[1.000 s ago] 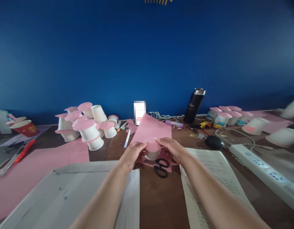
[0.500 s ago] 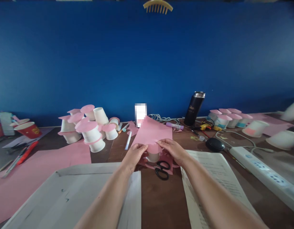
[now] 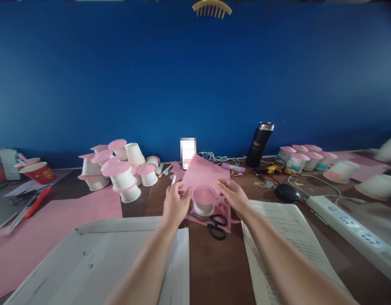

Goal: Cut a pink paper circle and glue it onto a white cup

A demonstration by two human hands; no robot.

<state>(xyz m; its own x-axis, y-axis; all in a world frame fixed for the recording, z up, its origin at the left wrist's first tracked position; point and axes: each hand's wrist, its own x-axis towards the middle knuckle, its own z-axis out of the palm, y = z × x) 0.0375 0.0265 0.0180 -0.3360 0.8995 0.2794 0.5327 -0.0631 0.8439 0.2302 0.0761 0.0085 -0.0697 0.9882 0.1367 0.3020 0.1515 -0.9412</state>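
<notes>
A white paper cup (image 3: 204,209) stands upside down at the middle of the desk, with a round pink paper disc (image 3: 204,195) lying on top. Just left of it is my left hand (image 3: 178,201), fingers apart and holding nothing. On the other side my right hand (image 3: 232,195) hovers with thumb and forefinger close together; nothing shows between them, and neither hand touches the disc. Behind and under the cup lies a pink paper sheet (image 3: 203,170). Black-handled scissors (image 3: 217,227) rest in front of the cup, to its right.
Several cups with pink discs (image 3: 119,176) are stacked at left, and more (image 3: 298,161) stand at right. A black bottle (image 3: 260,145), a power strip (image 3: 348,222), printed paper (image 3: 290,237) and a white sheet (image 3: 96,258) surround the work area.
Both hands have let go of the pink disc and moved apart, the left one outward to the left. The disc now rests on the cup by itself.
</notes>
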